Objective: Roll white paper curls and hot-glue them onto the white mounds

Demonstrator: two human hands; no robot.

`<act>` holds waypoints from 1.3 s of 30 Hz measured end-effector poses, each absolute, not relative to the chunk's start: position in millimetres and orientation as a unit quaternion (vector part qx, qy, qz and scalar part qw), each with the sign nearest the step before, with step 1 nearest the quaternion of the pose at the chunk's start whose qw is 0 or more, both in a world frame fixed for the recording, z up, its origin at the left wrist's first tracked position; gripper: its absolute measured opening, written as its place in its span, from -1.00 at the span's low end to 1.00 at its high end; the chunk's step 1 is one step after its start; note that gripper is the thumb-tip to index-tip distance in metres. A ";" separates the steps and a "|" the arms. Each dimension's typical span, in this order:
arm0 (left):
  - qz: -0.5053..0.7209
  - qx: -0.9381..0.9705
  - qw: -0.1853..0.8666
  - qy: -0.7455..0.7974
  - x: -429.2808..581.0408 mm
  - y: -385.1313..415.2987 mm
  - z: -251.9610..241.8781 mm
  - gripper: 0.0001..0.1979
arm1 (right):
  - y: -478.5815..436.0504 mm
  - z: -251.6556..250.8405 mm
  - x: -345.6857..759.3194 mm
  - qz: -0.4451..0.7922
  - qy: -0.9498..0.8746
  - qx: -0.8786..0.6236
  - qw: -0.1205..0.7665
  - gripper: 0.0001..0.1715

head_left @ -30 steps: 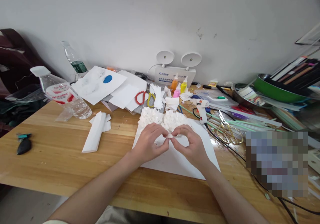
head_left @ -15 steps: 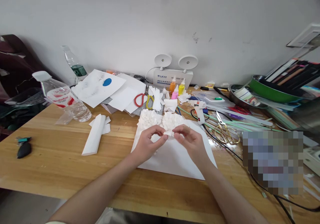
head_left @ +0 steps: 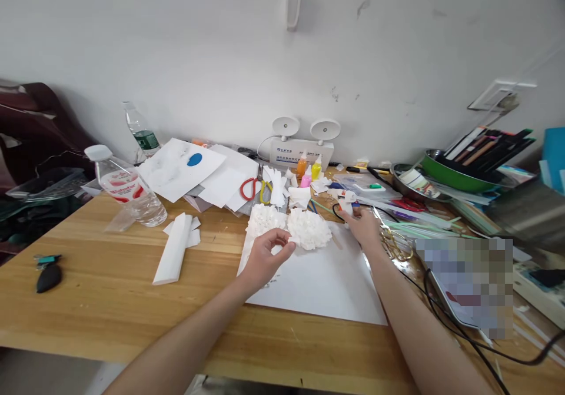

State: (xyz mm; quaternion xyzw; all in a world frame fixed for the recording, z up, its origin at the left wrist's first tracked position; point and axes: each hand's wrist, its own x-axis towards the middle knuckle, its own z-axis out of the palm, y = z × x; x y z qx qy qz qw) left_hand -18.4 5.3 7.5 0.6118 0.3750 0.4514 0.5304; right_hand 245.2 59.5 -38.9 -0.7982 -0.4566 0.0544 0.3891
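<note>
My left hand (head_left: 268, 258) is closed in a pinch on a small piece of white paper (head_left: 293, 240), above the near edge of a ruffled white paper cluster (head_left: 309, 230). Off to the right, my right hand (head_left: 365, 228) has its fingers around the handle of a white hot glue gun (head_left: 345, 197); part of the handle is hidden by them. Another ruffled paper cluster (head_left: 263, 221) lies left of the first one. Both rest on a large white sheet (head_left: 326, 286).
Gold-handled scissors (head_left: 396, 245) lie right of my right wrist, near a black cable (head_left: 445, 322). Red-handled pliers (head_left: 248, 189) and small paint bottles (head_left: 305, 178) are behind the clusters. At left are a folded paper strip (head_left: 172, 251) and a water bottle (head_left: 132, 192).
My right hand has left the small paper piece and moved right to the glue gun, closing around its handle. My left hand keeps the paper piece. The view has tilted upward a little.
</note>
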 end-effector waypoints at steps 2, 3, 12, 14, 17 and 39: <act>0.451 0.576 0.575 0.367 -18.6 5.2 9.2 -0.82 | 64.4 -37.5 243.7 0.054 -0.468 -0.797 0.378 -0.59; 0.451 0.558 0.596 0.360 -18.8 5.3 9.8 -0.81 | 65.5 -35.8 242.6 0.052 -0.472 -0.794 0.379 -0.59; 0.524 0.467 0.638 0.315 -31.7 16.0 24.7 -0.85 | 28.1 13.8 231.2 0.095 -0.459 -0.725 0.505 -0.57; 0.558 0.454 0.622 0.311 -37.1 20.3 30.9 -0.87 | 15.8 24.1 224.0 0.153 -0.433 -0.684 0.567 -0.63; 0.584 0.457 0.598 0.305 -43.6 24.5 37.0 -0.88 | 1.6 28.5 211.7 0.239 -0.408 -0.653 0.592 -0.66; 0.459 0.495 0.631 0.382 -22.5 2.3 31.5 -0.81 | -40.0 -0.8 186.9 0.504 -0.533 -0.499 0.462 -0.72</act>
